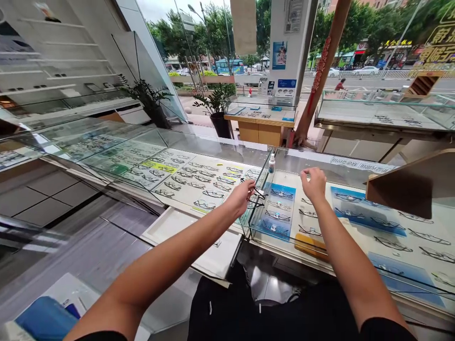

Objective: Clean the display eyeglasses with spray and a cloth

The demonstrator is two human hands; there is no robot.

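Note:
I reach both arms out over a glass display counter (213,147) full of spectacle frames. My left hand (242,195) is closed on a pair of dark-framed glasses (256,198), held at the corner where two cases meet. My right hand (313,183) hovers above the right-hand case (355,166), fingers curled in a pinch; what they hold, if anything, I cannot make out. A small clear bottle with a blue cap (271,163) stands on the glass between my hands. Rows of glasses (199,182) lie inside the left case, and more sit on blue mats (279,210).
A white pulled-out tray (177,227) sits below the left case. A brown wooden stand (412,184) juts in from the right. Potted plants (216,106) and further glass counters (384,113) stand by the street windows. A blue object (46,317) lies at the lower left.

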